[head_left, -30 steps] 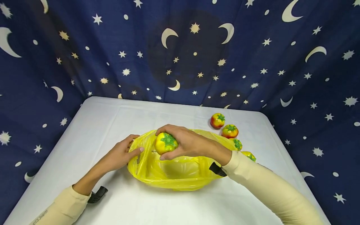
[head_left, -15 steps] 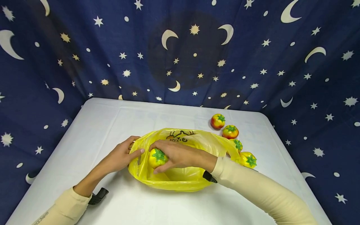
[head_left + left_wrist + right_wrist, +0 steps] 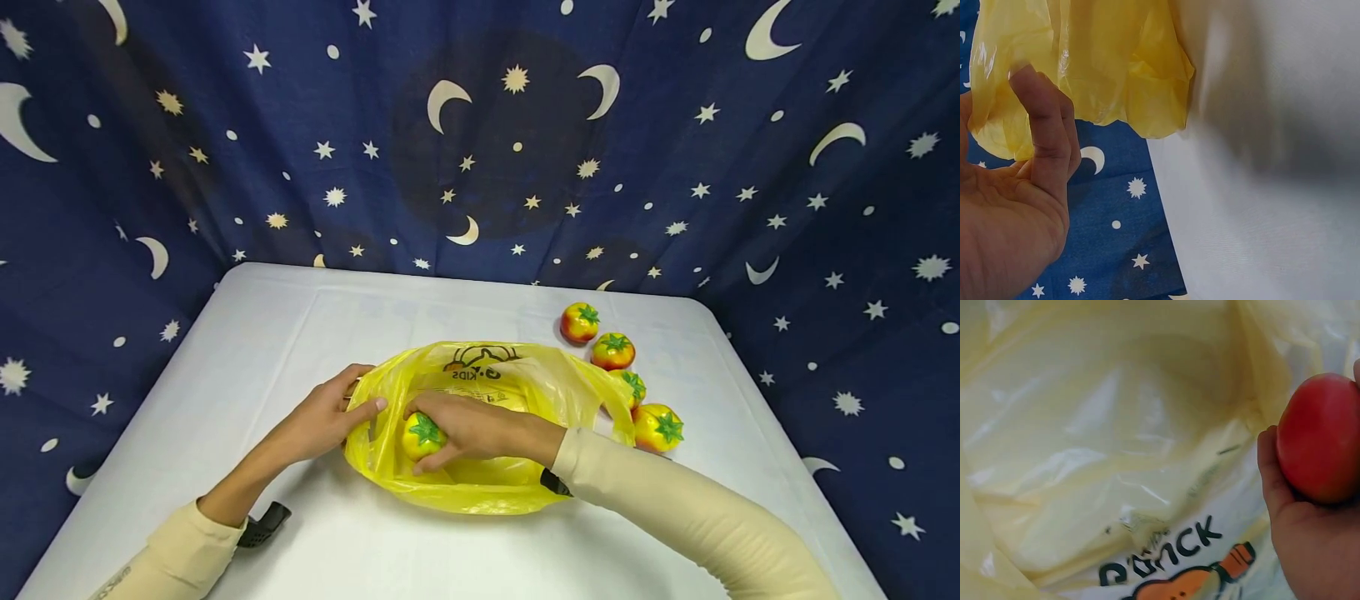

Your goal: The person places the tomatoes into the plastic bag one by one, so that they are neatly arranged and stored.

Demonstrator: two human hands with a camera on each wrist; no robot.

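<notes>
A yellow plastic bag [image 3: 480, 498] stands on the table with its mouth spread wide. My left hand [image 3: 330, 417] pinches its left rim, thumb inside and fingers outside; in the left wrist view the fingers [image 3: 1047, 125] lie against the thin film. Down in the bag's mouth, my right hand [image 3: 472, 429] grips a toy tomato [image 3: 422, 436], yellow on top with a green star-shaped leaf. Its red underside shows in the right wrist view, where the tomato [image 3: 1319, 440] sits between thumb and fingers, apart from the printed bag wall [image 3: 1166, 550].
Several more toy tomatoes stand in a line right of the bag, from the far one [image 3: 580, 322] to the nearest [image 3: 658, 427]. White cloth covers the table [image 3: 337, 308]. A dark blue curtain [image 3: 495, 150] with moons and stars surrounds its back and sides.
My right hand has lowered the toy tomato from above the rim into the bag. The bag's back wall has come into view with its print. My left hand keeps its place on the rim.
</notes>
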